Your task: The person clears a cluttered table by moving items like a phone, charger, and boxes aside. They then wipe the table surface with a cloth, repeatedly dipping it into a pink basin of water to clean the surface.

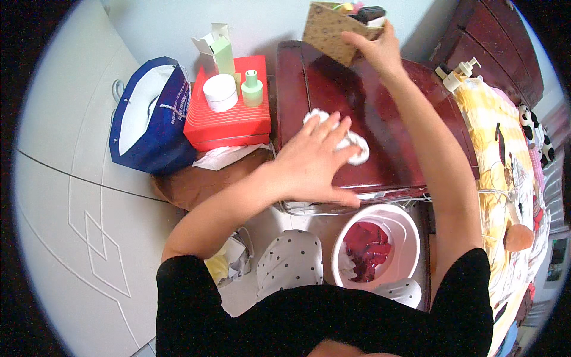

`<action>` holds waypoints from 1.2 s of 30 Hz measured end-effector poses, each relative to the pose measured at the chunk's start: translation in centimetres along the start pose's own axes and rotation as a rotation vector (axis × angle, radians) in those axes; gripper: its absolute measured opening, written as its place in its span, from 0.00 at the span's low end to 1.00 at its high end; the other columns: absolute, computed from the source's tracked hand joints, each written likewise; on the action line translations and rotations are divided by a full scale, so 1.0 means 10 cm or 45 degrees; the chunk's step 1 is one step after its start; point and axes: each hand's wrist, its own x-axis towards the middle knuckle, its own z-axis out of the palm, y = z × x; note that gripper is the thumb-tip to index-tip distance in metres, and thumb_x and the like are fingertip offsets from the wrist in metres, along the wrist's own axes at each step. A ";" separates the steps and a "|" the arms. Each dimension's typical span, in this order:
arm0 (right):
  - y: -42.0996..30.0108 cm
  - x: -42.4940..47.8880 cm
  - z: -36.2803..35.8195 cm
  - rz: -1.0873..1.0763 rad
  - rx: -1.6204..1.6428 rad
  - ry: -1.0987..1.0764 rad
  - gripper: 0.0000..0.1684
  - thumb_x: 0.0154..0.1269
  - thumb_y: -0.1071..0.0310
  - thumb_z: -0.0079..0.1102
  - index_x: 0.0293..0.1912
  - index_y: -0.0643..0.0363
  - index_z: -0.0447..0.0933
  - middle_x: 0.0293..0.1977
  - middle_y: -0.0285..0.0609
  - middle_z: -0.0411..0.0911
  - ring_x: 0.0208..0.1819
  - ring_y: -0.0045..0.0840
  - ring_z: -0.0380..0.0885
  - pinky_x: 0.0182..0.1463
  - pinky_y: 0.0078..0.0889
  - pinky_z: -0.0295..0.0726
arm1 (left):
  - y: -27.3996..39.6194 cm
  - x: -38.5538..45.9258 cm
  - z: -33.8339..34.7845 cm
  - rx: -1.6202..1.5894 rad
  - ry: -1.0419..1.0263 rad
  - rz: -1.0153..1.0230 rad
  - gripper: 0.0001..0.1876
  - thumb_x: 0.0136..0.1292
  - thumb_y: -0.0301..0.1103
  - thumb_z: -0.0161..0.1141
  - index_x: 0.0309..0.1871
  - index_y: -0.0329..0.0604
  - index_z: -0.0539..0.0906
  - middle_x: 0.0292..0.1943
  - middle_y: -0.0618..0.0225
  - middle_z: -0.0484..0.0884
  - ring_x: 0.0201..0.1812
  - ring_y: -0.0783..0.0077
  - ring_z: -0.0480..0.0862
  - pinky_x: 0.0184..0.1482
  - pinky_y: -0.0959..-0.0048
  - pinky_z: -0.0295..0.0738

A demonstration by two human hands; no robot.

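My left hand (pixel 312 163) lies over a crumpled white cloth (pixel 358 154), holding it against the glossy dark-red wooden cabinet top (pixel 383 151). Its fingers are spread across the cloth and the thumb points off to the right. At the back edge, my right hand (pixel 379 47) grips the side of a patterned tan box (pixel 332 33). The box is tilted, and small items show at its opening, among them a black object (pixel 371 14). Whether its lower corner touches the cabinet top, I cannot tell.
On a red box (pixel 227 127) at left stand a white cream jar (pixel 220 93), a green bottle (pixel 252 91) and an opened carton (pixel 223 53). A blue paper bag (pixel 156 147) adjoins it. Below are a pink basin (pixel 408 241) with wet red cloth; a bed (pixel 484 116) is right.
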 end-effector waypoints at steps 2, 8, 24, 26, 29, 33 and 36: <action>-0.14 -0.16 0.20 0.032 -0.039 0.000 0.52 0.38 0.45 0.80 0.57 0.69 0.69 0.48 0.55 0.80 0.50 0.38 0.80 0.54 0.37 0.80 | 0.15 -0.17 0.00 -0.065 0.047 0.066 0.47 0.51 0.74 0.58 0.63 0.42 0.74 0.72 0.37 0.57 0.74 0.39 0.55 0.74 0.42 0.45; -0.32 -0.57 0.68 0.056 -0.432 0.131 0.75 0.30 0.39 0.82 0.70 0.68 0.51 0.59 0.69 0.61 0.60 0.60 0.64 0.64 0.52 0.69 | 0.23 -0.21 -0.14 -0.072 -0.064 0.111 0.37 0.59 0.66 0.55 0.59 0.43 0.78 0.69 0.44 0.64 0.73 0.44 0.59 0.72 0.46 0.50; 1.48 -1.26 -2.74 0.555 -1.252 -0.062 0.51 0.64 0.28 0.47 0.71 0.58 0.58 0.67 0.60 0.62 0.69 0.50 0.62 0.68 0.62 0.59 | -0.52 2.32 0.50 0.295 -0.286 -0.329 0.53 0.61 0.78 0.40 0.76 0.42 0.56 0.77 0.45 0.46 0.79 0.48 0.43 0.76 0.48 0.38; 1.58 -1.33 -2.82 0.617 -1.279 -0.059 0.51 0.65 0.27 0.43 0.71 0.58 0.59 0.67 0.58 0.63 0.69 0.48 0.62 0.69 0.63 0.57 | -0.82 2.75 0.62 0.305 -0.292 -0.557 0.57 0.57 0.82 0.37 0.77 0.43 0.53 0.78 0.45 0.43 0.79 0.48 0.42 0.76 0.46 0.37; 1.50 -1.31 -2.76 0.603 -1.112 -0.004 0.50 0.65 0.26 0.41 0.70 0.56 0.61 0.66 0.55 0.66 0.69 0.46 0.63 0.70 0.60 0.57 | -1.07 3.19 0.70 0.268 -0.304 -0.758 0.62 0.52 0.86 0.35 0.78 0.43 0.49 0.78 0.45 0.41 0.79 0.49 0.40 0.76 0.45 0.36; 1.45 -1.30 -2.75 0.602 -0.936 0.092 0.48 0.66 0.27 0.41 0.69 0.56 0.65 0.62 0.54 0.70 0.67 0.45 0.66 0.70 0.56 0.57 | -1.02 3.58 0.90 0.252 -0.231 -0.730 0.64 0.49 0.88 0.35 0.76 0.39 0.55 0.76 0.43 0.48 0.78 0.48 0.47 0.75 0.46 0.43; 1.41 -1.29 -2.76 0.578 -0.928 0.094 0.47 0.66 0.29 0.42 0.69 0.56 0.65 0.62 0.54 0.71 0.66 0.45 0.67 0.70 0.55 0.57 | -0.51 3.84 1.17 0.272 -0.164 -0.437 0.63 0.49 0.88 0.37 0.74 0.38 0.61 0.74 0.42 0.55 0.76 0.46 0.55 0.74 0.50 0.51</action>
